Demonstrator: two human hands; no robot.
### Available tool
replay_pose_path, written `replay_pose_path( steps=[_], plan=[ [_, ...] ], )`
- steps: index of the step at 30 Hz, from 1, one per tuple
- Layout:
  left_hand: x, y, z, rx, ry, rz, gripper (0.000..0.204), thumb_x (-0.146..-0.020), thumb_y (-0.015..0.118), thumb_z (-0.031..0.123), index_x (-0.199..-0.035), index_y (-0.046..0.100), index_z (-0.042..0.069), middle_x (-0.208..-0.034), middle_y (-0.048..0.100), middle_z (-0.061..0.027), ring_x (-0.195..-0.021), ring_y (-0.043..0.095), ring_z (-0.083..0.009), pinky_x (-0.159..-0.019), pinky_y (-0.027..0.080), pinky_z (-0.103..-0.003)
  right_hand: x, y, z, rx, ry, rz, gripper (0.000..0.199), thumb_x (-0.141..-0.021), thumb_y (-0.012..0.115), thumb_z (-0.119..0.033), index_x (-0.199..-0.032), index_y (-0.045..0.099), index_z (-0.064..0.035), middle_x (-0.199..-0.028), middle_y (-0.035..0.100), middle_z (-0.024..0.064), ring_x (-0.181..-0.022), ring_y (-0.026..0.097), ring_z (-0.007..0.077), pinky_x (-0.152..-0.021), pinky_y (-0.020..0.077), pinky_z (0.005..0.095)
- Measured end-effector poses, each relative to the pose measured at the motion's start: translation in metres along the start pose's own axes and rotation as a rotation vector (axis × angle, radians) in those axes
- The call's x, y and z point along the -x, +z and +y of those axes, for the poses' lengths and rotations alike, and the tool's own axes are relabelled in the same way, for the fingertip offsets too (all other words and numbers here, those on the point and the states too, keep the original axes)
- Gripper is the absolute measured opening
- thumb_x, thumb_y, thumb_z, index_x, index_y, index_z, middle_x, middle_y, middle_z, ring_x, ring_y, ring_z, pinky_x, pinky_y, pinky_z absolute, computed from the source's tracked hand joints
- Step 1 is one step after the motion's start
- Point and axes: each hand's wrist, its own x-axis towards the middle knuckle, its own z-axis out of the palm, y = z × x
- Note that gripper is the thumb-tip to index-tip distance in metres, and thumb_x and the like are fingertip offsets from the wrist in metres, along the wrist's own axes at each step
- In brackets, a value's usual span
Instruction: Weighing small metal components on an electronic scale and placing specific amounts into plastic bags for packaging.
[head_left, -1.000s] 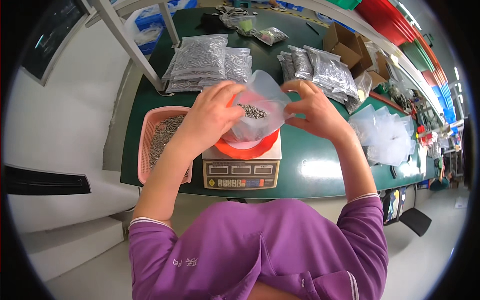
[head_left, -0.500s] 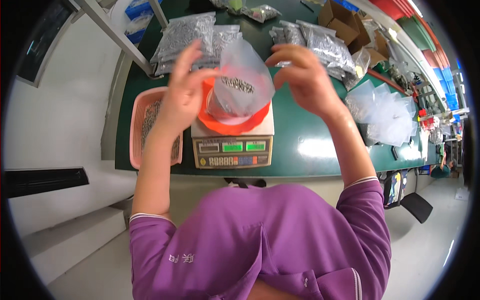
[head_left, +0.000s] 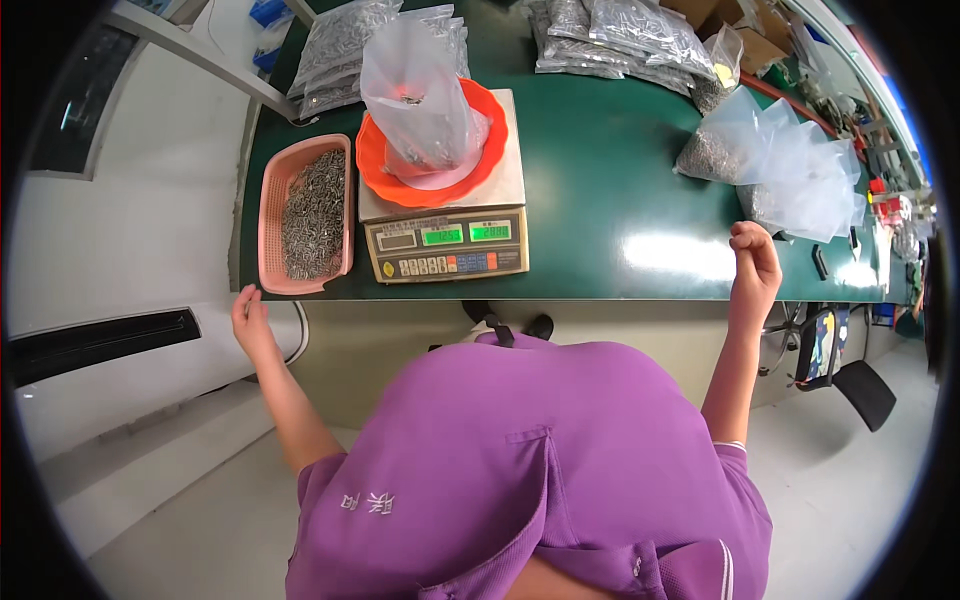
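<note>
My left hand is at the table's near edge, just below the pink basket. Its fingers are loosely bent, slightly apart, and hold nothing visible. Over on the right, my right hand is raised by the table edge with fingers curled in, nothing showing in them. A translucent plastic bag with small metal parts in its bottom stands upright in an orange scalloped dish. The dish sits on a digital scale with lit green displays. Neither hand touches the bag. Loose small metal parts lie in the basket.
Filled flat bags are stacked behind the scale, and more filled bags lie farther right. Several open translucent bags stand on the green table at right. A chair is on the floor to the right.
Both hands have come away from the bag and moved down and outward, left hand to the basket's near side, right hand to the right. The bag stays standing in the dish.
</note>
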Motion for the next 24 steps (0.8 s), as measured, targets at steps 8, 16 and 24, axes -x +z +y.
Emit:
replay_pose_path(
  steps=[8,16,24],
  plan=[
    [0.03,0.03,0.002,-0.284,0.423,-0.155,0.016,-0.085,0.051,0.004,-0.098,0.06,-0.001,-0.126,0.044,-0.0135,-0.103,0.053,-0.017,-0.088,0.04,-0.028,0.013,-0.029,-0.005,0.154,-0.107,-0.07,0.017,-0.076,0.045,0.015,-0.076,0.053,-0.0009,-0.09,0.054,0.0063,-0.087,0.052,0.0139,-0.078,0.0401,0.0234],
    [0.065,0.016,-0.016,-0.344,0.275,-0.184,0.016,-0.084,0.051,0.005,-0.098,0.06,0.002,-0.115,0.053,-0.0109,-0.105,0.051,-0.0166,-0.092,0.037,-0.027,0.023,-0.048,0.003,0.19,-0.106,-0.099,0.017,-0.076,0.045,0.015,-0.077,0.053,-0.0009,-0.09,0.054,0.0061,-0.086,0.052,0.0142,-0.076,0.0404,0.0228],
    [0.078,0.017,-0.007,-0.322,0.149,-0.217,0.021,-0.082,0.054,0.006,-0.102,0.058,-0.001,-0.098,0.06,-0.0091,-0.089,0.057,-0.0152,-0.082,0.043,-0.027,0.021,-0.042,0.006,0.113,-0.085,-0.08,0.017,-0.075,0.046,0.014,-0.077,0.053,-0.0008,-0.09,0.055,0.0058,-0.087,0.052,0.0135,-0.076,0.0402,0.0223]
  ],
)
